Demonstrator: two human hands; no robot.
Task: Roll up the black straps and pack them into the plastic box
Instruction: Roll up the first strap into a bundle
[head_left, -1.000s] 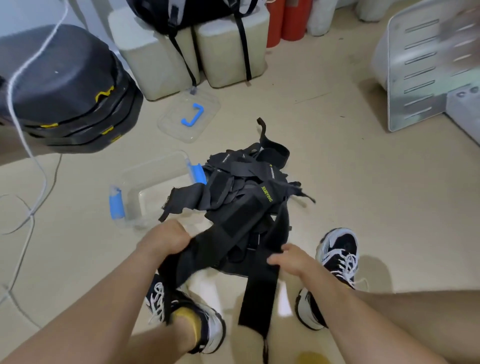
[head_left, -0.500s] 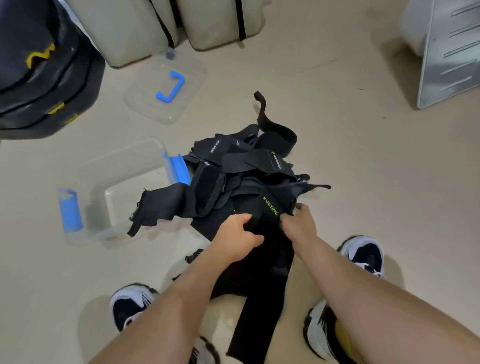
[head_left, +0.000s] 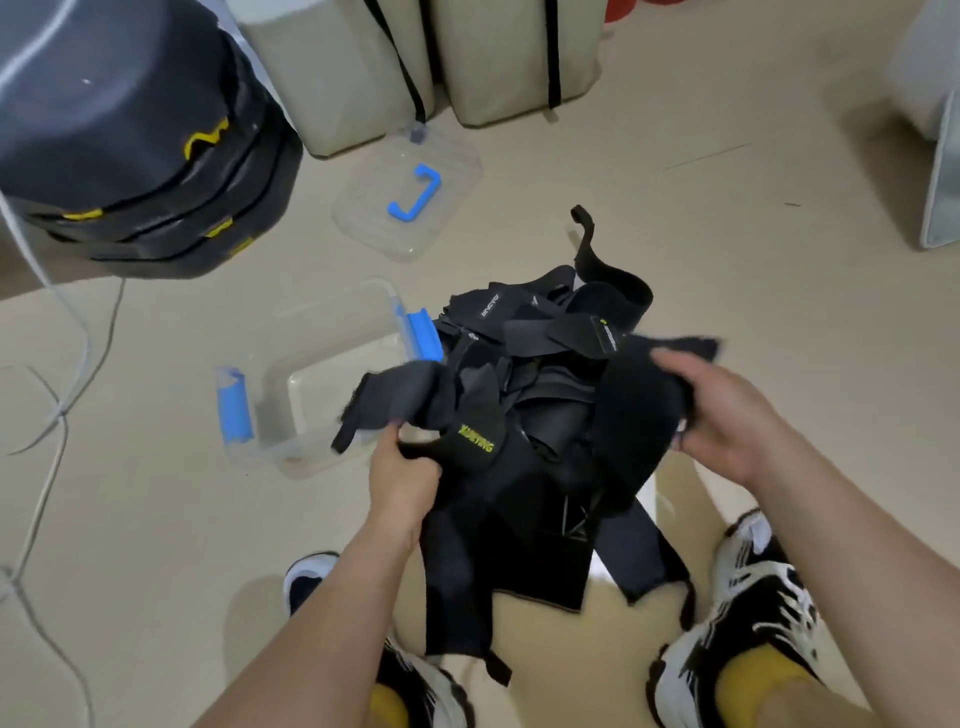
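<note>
Looking down from my head camera, I see my left hand (head_left: 402, 478) gripping a black fabric strap with yellow lettering (head_left: 475, 444) at its near edge, fingers curled tight around the cloth. My right hand (head_left: 727, 415) is clamped on a wide black fuzzy strap (head_left: 636, 415), thumb on top and fingers underneath, lifting it off to the right. Between my hands sits the tangled pile of black straps (head_left: 535, 332) on the beige floor (head_left: 779, 260), with long ends hanging down toward my black-and-white sneakers (head_left: 748, 613).

The clear plastic box with blue latches (head_left: 317, 384) stands open just left of the pile, touching it at the far blue latch, and I see no strap inside it. Its clear lid with a blue handle (head_left: 410, 197) lies farther off on the floor, near two cream-coloured blocks (head_left: 415, 62). A stack of dark grey cases with yellow marks (head_left: 130, 145) stands at upper left, and white cables (head_left: 57, 415) trail along the left side.
</note>
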